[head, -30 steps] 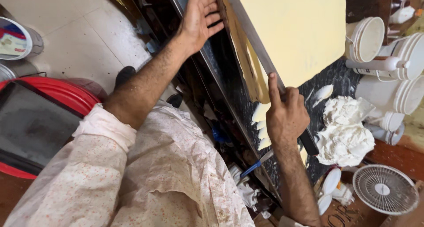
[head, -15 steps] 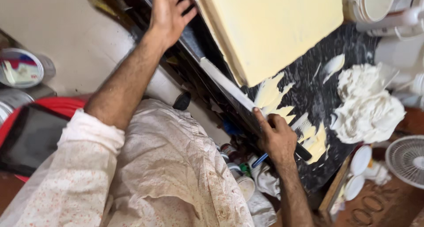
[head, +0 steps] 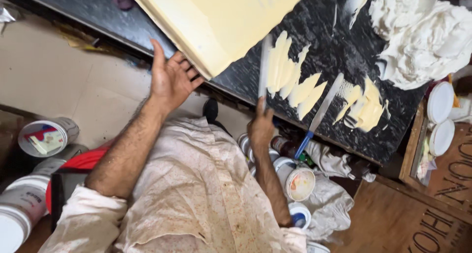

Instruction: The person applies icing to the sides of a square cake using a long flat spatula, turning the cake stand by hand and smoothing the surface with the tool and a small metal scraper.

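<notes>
A big cream-yellow slab (head: 231,22) lies on a black speckled counter (head: 344,51). My left hand (head: 169,78) is spread open, its fingertips against the slab's near corner. Just to the right, my right hand (head: 260,125) grips a long flat blade (head: 264,66) that points up over the counter's edge, next to streaks of cream paste (head: 295,83). A second blade with a blue handle (head: 319,113) lies loose on the counter. A large lump of white paste (head: 423,36) sits at the top right.
Paint buckets (head: 46,135) stand on the tiled floor at the left. Small open tins (head: 300,181) and a stained rag (head: 334,204) lie below the counter's edge. A wooden crate (head: 432,204) with white lids (head: 440,103) is at the right.
My right hand has carried the blade from the slab's edge to the counter, where more cream streaks lie. My left hand has slid to the slab's near corner. The view has swung.
</notes>
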